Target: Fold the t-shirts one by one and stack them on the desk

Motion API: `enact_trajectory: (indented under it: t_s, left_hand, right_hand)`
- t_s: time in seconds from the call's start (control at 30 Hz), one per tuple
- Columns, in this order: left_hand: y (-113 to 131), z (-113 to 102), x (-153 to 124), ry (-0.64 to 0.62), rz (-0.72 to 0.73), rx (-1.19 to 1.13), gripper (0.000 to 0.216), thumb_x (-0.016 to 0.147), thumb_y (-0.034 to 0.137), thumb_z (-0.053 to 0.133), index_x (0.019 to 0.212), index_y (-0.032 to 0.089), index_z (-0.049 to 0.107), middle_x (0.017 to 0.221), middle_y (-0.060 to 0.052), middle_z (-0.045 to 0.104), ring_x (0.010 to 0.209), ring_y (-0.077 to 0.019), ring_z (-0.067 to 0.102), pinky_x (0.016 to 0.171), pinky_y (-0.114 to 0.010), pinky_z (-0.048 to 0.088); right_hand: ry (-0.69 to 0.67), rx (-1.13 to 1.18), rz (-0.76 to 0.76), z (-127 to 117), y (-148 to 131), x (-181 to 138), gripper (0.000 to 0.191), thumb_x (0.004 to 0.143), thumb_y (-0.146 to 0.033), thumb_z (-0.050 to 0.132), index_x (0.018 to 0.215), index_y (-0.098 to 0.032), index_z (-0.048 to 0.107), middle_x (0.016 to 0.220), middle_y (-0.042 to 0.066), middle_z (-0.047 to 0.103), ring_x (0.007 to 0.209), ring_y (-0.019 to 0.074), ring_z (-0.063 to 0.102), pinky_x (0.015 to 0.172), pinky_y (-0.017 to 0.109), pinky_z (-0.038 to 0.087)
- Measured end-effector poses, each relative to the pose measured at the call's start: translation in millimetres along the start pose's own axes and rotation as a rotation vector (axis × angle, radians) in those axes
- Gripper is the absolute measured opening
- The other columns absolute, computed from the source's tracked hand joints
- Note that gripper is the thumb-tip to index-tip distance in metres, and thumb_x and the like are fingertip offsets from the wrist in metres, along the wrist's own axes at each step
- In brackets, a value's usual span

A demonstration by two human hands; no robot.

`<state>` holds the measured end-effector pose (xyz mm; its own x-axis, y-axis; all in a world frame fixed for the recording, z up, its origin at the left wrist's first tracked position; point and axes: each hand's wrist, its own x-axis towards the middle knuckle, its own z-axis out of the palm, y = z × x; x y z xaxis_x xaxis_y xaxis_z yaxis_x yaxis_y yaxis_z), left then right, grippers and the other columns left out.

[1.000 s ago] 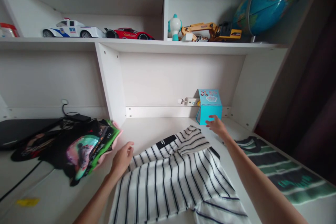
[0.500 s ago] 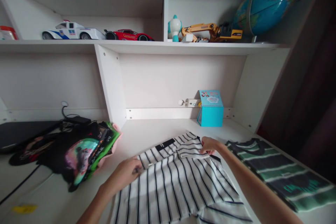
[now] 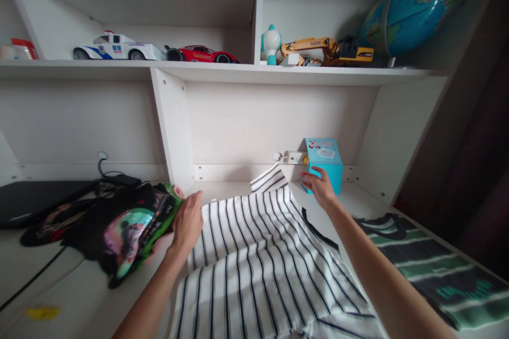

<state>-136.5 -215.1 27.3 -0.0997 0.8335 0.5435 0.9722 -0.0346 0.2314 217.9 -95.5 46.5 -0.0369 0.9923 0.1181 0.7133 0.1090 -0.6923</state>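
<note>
A white shirt with dark stripes (image 3: 246, 254) lies spread over the desk in front of me, its far part raised and a sleeve (image 3: 270, 179) sticking up towards the back panel. My left hand (image 3: 187, 222) is at the shirt's far left edge, fingers together and closed on the cloth; the thumb is hidden. Beyond the shirt's right side, my right hand (image 3: 320, 185) is in the air with fingers apart and nothing in them. It is in front of a blue desk calendar (image 3: 324, 161). A dark band of the shirt shows below that hand.
A folded green and grey striped T-shirt (image 3: 429, 259) lies at the right. Left are a pile of dark and green clothes (image 3: 135, 233), a black laptop (image 3: 43, 198) and cables. Overhead, a shelf (image 3: 222, 68) carries toy cars, a toy excavator (image 3: 326, 52) and a globe (image 3: 417, 10).
My right hand has let go of the striped shirt and moved up and away towards the calendar. The shirt's folded far part has swung up and away; my left hand has risen slightly.
</note>
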Motion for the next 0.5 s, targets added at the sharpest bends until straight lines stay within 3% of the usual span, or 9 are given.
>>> enact_trajectory:
  t_s: [0.03,0.1,0.17,0.23,0.3,0.4,0.5]
  left_hand:
    - [4,3,-1,0.042,0.039,-0.039,0.038,0.084,0.010,0.027,0.112,0.017,0.051,0.106,-0.011,0.058,0.104,-0.0214,0.051,0.091,-0.033,0.036]
    - [10,12,-7,-0.053,0.171,-0.150,0.041,0.085,0.013,0.027,0.121,0.020,0.046,0.119,-0.008,0.053,0.110,-0.0187,0.048,0.094,-0.031,0.036]
    - [12,22,-15,-0.304,0.274,-0.194,0.040,0.085,0.020,0.032,0.123,0.022,0.048,0.126,-0.006,0.050,0.116,-0.0198,0.046,0.097,-0.033,0.035]
    - [8,33,-23,-0.551,0.282,-0.142,0.041,0.083,0.028,0.041,0.123,0.023,0.051,0.133,-0.007,0.046,0.123,-0.0253,0.038,0.100,-0.039,0.031]
    - [1,41,-27,-0.674,0.235,-0.073,0.046,0.081,0.036,0.045,0.126,0.026,0.048,0.138,-0.007,0.039,0.128,-0.0306,0.031,0.101,-0.046,0.027]
    - [-2,37,-33,-0.705,0.161,-0.002,0.053,0.080,0.044,0.045,0.130,0.028,0.043,0.141,-0.009,0.034,0.127,-0.0344,0.030,0.097,-0.049,0.029]
    - [13,15,-43,-0.706,0.170,0.078,0.053,0.079,0.044,0.045,0.127,0.023,0.048,0.130,-0.015,0.048,0.114,-0.0362,0.047,0.089,-0.049,0.036]
  right_hand:
    - [-0.021,-0.034,-0.010,5,-3,-7,0.028,0.087,-0.031,0.037,0.112,-0.021,0.043,0.101,0.007,0.063,0.095,0.0140,0.060,0.074,0.023,0.049]
    - [-0.131,-0.138,-0.011,23,-5,-30,0.028,0.082,-0.037,0.045,0.097,-0.015,0.055,0.081,0.008,0.066,0.079,0.0190,0.065,0.067,0.028,0.051]
    - [-0.256,-0.277,-0.011,45,-4,-60,0.031,0.072,-0.043,0.058,0.076,-0.013,0.061,0.068,0.011,0.065,0.072,0.0254,0.065,0.065,0.035,0.050]
    - [-0.330,-0.420,-0.021,64,-2,-87,0.037,0.063,-0.048,0.066,0.069,-0.012,0.064,0.075,0.015,0.067,0.081,0.0329,0.063,0.072,0.043,0.048]
    - [-0.376,-0.535,-0.037,72,1,-100,0.042,0.059,-0.050,0.069,0.076,-0.012,0.066,0.088,0.018,0.066,0.093,0.0367,0.059,0.079,0.047,0.045]
    - [-0.465,-0.630,-0.058,63,11,-91,0.049,0.057,-0.046,0.072,0.090,-0.012,0.066,0.098,0.016,0.065,0.098,0.0340,0.057,0.082,0.044,0.045]
    - [-0.518,-0.656,-0.111,44,23,-64,0.051,0.066,-0.035,0.071,0.110,-0.016,0.057,0.116,0.010,0.057,0.107,0.0257,0.053,0.089,0.038,0.043]
